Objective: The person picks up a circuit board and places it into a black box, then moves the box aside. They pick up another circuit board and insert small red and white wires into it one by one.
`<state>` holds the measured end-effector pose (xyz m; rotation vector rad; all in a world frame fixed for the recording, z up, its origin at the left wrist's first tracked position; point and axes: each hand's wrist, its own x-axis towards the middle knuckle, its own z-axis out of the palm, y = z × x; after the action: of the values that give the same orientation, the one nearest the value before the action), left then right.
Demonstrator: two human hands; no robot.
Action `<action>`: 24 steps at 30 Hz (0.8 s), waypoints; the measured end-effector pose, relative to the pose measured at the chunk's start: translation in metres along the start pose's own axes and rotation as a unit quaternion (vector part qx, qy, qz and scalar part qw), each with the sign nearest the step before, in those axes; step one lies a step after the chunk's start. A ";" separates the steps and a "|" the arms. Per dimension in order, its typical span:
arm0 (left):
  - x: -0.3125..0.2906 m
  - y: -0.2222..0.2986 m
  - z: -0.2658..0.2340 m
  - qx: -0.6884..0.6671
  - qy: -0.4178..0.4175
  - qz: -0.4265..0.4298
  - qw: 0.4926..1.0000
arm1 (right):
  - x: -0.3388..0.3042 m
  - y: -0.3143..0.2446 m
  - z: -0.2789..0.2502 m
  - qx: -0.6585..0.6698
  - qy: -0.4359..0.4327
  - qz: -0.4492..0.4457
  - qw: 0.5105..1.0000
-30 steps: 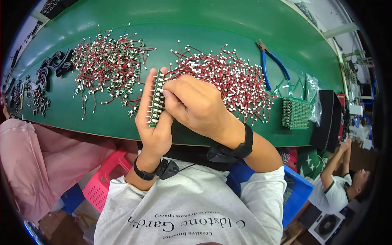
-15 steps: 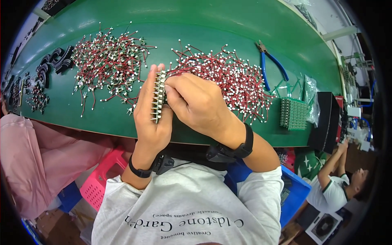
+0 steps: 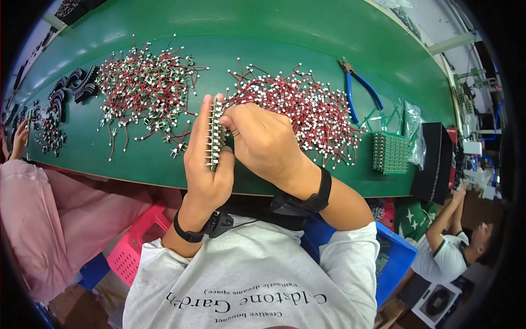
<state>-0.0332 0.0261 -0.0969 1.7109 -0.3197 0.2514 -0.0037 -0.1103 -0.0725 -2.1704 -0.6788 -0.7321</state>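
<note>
My left hand (image 3: 204, 164) holds a narrow circuit board panel (image 3: 215, 134) upright between thumb and fingers. A row of pins sticks out of its left side, and small white connectors line the other. Against the panel's right side, my right hand (image 3: 263, 140) is closed in a pinch. Red wires run out by its fingertips, but what the fingers grip is hidden behind them. Right behind this hand spreads a heap of red wire leads with white connectors (image 3: 323, 118). Further left lies a pile of small boards with red leads (image 3: 145, 82).
Blue-handled pliers (image 3: 361, 88) rest at the right on the green table (image 3: 274, 44). Near them are a stack of green circuit panels (image 3: 390, 153), a plastic bag (image 3: 415, 134) and a black box (image 3: 435, 162). Black curved parts (image 3: 71, 90) lie far left. Co-workers sit on both sides.
Both my hands and the panel have shifted slightly toward me, the panel's connector side now showing more. At the far left a co-worker's hand has come into view.
</note>
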 end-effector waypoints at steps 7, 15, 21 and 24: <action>0.008 0.010 -0.019 -0.202 0.124 -0.087 0.968 | 0.022 0.025 -0.013 0.004 0.064 0.076 0.995; 0.012 0.011 -0.039 -0.212 0.147 -0.135 0.957 | 0.049 0.066 0.026 -0.149 -0.116 0.171 0.967; 0.013 0.003 -0.047 -0.256 0.143 -0.125 0.948 | 0.044 0.075 0.037 -0.160 -0.067 0.031 0.984; 0.015 0.006 -0.049 -0.291 0.156 -0.131 0.935 | 0.049 0.071 0.017 -0.047 0.003 0.018 0.999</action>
<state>-0.0204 0.0725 -0.0777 1.0881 0.0724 0.2016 0.0822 -0.1279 -0.0821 -2.2593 -0.6099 -0.7658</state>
